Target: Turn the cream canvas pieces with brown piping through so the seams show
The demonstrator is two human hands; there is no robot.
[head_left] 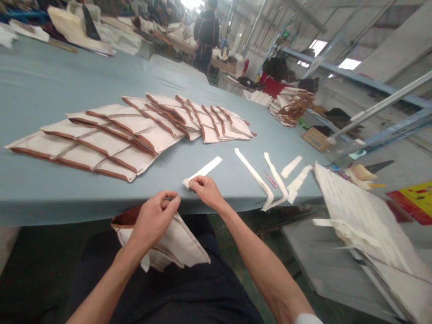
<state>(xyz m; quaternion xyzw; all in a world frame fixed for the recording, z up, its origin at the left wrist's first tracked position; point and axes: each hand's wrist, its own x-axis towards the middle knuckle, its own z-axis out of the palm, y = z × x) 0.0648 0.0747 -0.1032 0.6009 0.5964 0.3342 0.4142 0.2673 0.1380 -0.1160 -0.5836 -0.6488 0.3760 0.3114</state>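
My right hand (206, 191) rests at the near edge of the blue-grey table (50, 85), fingers pinched on the near end of a short white fabric strip (206, 169) that lies on the table. My left hand (155, 218) hovers just below the table edge, fingers curled in a pinch over a cream fabric piece with brown trim (178, 245) lying on my lap. What the left fingers pinch is too small to make out.
Several cream panels with brown edging (114, 135) are fanned out across the table. More white strips (270, 177) lie at the right edge, some hanging over. A stack of cream cloth (364, 220) sits at the right. A person (205, 38) stands far behind.
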